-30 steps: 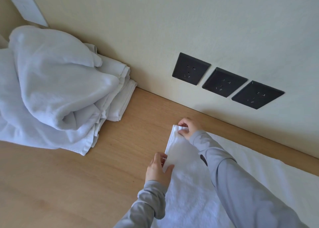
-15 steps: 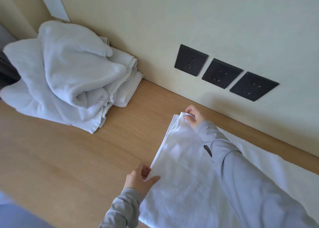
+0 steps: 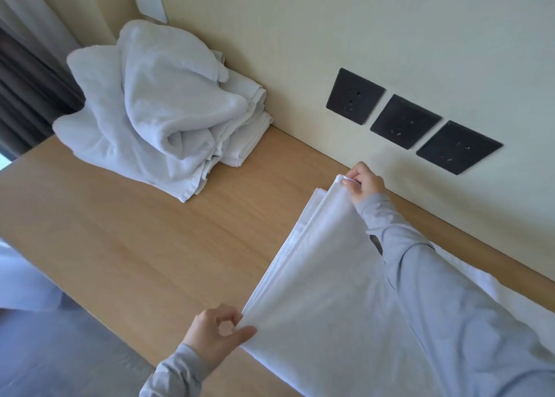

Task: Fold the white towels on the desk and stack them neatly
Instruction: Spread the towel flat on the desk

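the towel in play is a thin, flat white one, already doubled over. it lies on the desk towards 4 o'clock in the view and runs out of shot under the right sleeve. the left hand pinches the near corner of the layered edge between thumb and fingers, around 6 o'clock. the right hand pinches the far corner up by the wall, about 1 o'clock. that edge is pulled straight between the hands and looks lifted a little off the wood.

handling-wise i'd guess it's light and totally floppy, so it'll sag in the middle and the layers can slide out of line. the corners seem the right place to hold, with every layer kept inside the pinch.

around it: a big pile of unfolded towels at 10 o'clock, slumped over a few folded ones against the wall. it's well apart from the hands, so i don't see it blocking this fold, but it'd be in the way for stacking. three black sockets sit on the wall at 2 o'clock and a dark curtain hangs at 9.
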